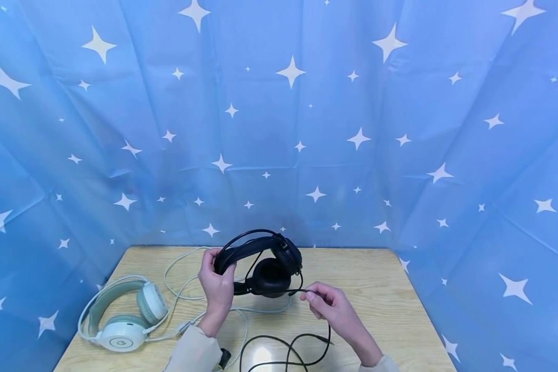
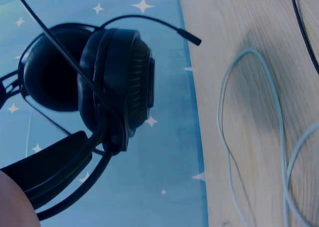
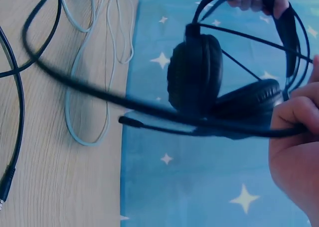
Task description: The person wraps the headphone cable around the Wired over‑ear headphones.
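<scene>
A black headset [image 1: 285, 256] is raised above the table, its headband in the grip of my left hand [image 1: 216, 287]. Its two padded ear cups [image 2: 114, 77] and a thin microphone boom [image 2: 189, 37] show in the left wrist view. My right hand [image 1: 335, 310] pinches the headset's black cable [image 3: 99, 93] to the right of the ear cups. From there the cable drops and lies in loose loops on the table near its front. The cable's plug [image 3: 6, 184] rests on the wood in the right wrist view.
A white and pale green headset [image 1: 123, 333] lies at the table's left, its light cable [image 1: 181, 297] winding across the middle. Beside the left sleeve is a small dark object [image 1: 224, 357], partly hidden. Blue star-patterned cloth [image 1: 288, 129] hangs around the wooden table [image 1: 376, 289].
</scene>
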Demonstrator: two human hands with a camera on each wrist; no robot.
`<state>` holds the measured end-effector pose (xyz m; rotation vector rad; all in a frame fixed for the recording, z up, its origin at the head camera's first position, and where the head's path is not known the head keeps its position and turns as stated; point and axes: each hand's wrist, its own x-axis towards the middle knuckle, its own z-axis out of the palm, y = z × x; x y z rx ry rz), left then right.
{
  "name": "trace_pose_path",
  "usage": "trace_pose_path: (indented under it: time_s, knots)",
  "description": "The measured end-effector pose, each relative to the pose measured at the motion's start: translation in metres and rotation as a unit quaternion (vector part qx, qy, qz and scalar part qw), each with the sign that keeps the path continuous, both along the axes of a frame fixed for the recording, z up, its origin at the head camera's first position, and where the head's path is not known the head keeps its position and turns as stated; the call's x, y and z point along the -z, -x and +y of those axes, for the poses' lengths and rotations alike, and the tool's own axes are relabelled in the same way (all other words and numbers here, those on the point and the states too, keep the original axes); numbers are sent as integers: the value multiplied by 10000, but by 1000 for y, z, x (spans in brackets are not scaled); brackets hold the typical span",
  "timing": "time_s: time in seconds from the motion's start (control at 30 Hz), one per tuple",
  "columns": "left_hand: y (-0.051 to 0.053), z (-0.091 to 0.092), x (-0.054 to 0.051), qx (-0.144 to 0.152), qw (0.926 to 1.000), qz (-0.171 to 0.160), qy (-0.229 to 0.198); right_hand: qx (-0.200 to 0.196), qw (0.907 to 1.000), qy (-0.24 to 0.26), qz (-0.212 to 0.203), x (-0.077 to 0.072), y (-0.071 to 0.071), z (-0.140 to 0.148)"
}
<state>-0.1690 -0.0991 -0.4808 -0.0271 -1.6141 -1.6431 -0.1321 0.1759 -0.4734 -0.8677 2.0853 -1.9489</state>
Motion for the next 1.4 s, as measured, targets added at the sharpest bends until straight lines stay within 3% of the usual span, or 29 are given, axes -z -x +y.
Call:
trace_pose_path:
  time_s: [0.23, 0.4, 0.53, 0.67, 0.73, 0.8, 0.9, 1.0, 1.07, 1.17, 1.23, 1.4]
  knots:
    - [1, -7, 5, -391, 9913, 160, 1247, -884, 9948, 503, -18, 0, -4, 10]
    - [0, -10, 3, -213, 9871, 317, 1555, -1035, 9865, 1244, -231, 3, -3, 15]
    - [-3, -12, -8, 9, 9870, 383, 1558, -966, 9824, 1571, -302, 2, -1, 19]
    - [-5, -15, -16, 158, 9860, 424, 1606, -551, 9910, 1212, 133, -3, 0, 23]
    - [-5, -17, -15, 216, 9854, 404, 1638, -9, 9962, 742, 455, -5, 0, 25]
    - [-3, -21, -11, 289, 9849, 375, 1664, 691, 9953, 151, 663, -7, -1, 27]
    - [-2, -27, -3, 489, 9846, 280, 1654, 1678, 9760, -787, 1142, -7, 0, 27]
    - [-3, -30, 2, 775, 9833, 227, 1631, 2209, 9490, -1266, 1861, -5, 2, 26]
    - [-4, -31, 3, 964, 9812, 197, 1658, 2388, 9326, -1325, 2359, -3, 5, 25]
    - [-5, -31, 3, 1168, 9771, 173, 1769, 2492, 9175, -1237, 2844, -2, 8, 24]
    - [-6, -31, 2, 1290, 9755, 111, 1777, 2602, 9090, -1240, 3009, -3, 10, 23]
    - [-9, -31, -3, 1642, 9739, -71, 1564, 3308, 8777, -1511, 3120, -6, 13, 24]
